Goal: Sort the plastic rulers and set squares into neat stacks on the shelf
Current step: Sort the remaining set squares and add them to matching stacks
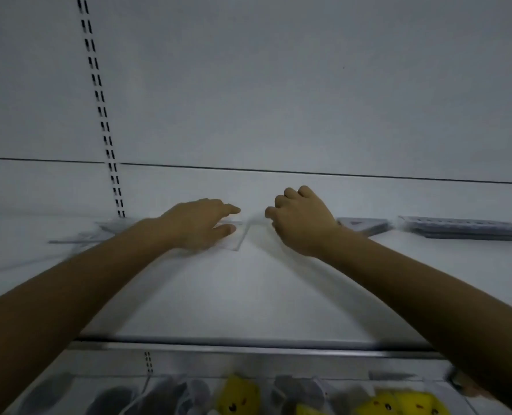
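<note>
Midway along the shelf [248, 298], the clear set square [238, 241] is pinned under flat fingers of the left hand [199, 224] — the hold of the curled right hand [301, 220] cannot be told — and could be skidded askew by uneven pressure.

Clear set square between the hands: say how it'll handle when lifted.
The set square looks thin and lies flat on the shelf: probably light, hard to pry up. Smooth plastic may slide under the left hand.

White shelf [248, 295], clear set square [236, 239], grey ruler stack [464, 230], yellow plush toys [238, 396] with dark faces
</note>
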{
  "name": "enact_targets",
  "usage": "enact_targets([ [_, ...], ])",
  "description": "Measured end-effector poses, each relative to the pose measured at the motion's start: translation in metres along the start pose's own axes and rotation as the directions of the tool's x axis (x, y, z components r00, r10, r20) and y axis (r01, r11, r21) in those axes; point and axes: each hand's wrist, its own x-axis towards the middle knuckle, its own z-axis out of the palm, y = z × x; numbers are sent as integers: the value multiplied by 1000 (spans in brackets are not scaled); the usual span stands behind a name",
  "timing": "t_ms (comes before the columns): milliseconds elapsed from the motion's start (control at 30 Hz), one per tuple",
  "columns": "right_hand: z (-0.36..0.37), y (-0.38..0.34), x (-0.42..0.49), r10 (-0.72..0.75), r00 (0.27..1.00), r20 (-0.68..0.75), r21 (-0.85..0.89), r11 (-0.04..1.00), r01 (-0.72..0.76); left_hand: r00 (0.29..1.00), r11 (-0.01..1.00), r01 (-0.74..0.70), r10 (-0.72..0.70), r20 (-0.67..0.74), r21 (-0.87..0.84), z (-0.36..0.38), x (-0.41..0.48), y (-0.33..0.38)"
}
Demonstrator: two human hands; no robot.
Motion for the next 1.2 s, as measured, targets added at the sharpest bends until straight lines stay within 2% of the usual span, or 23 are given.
enact_targets([
  [100,-14,-47,28,13,1000,7,84,996,-14,1000,998,-12,11,17,56,-6,-38,-58],
  [167,-25,-75,55,91,993,77,199,974,-105,1000,997,-3,2,22,73,-7,-60,-96],
  [233,-29,-102,80,187,962,200,362,898,-249,999,997,26,-30,40,77,-2,-79,-127],
  [300,-27,-129,96,247,906,342,493,774,-397,998,999,35,-36,54,10,8,-92,-148],
  [367,-19,-154,99,285,861,422,536,687,-490,1000,996,8,-11,-25,-85,21,-95,-162],
  [400,-15,-162,97,325,850,416,540,664,-518,997,993,2,-11,-83,-114,26,-94,-165],
  [467,-15,-167,92,433,844,316,506,676,-536,984,990,-5,-20,-174,-141,29,-90,-167],
  [533,-16,-163,88,480,852,207,470,715,-518,972,986,-41,2,-233,-159,25,-88,-166],
  [667,-12,-162,85,477,872,106,426,771,-474,944,979,-136,82,-319,-152,24,-87,-162],
  [767,-7,-162,87,448,889,-96,395,837,-379,930,969,-185,119,-348,-162,26,-86,-163],
  [867,-13,-162,88,492,812,-314,387,847,-363,857,955,-239,121,-502,-178,22,-85,-164],
  [967,-19,-163,89,508,742,-436,394,850,-351,776,966,-222,91,-624,-135,17,-86,-162],
  [1067,-18,-161,89,566,669,-482,408,821,-400,751,971,-200,67,-657,-129,10,-88,-156],
  [1200,-18,-158,87,731,535,-422,589,670,-451,765,968,-71,-102,-636,-241,4,-90,-154],
])
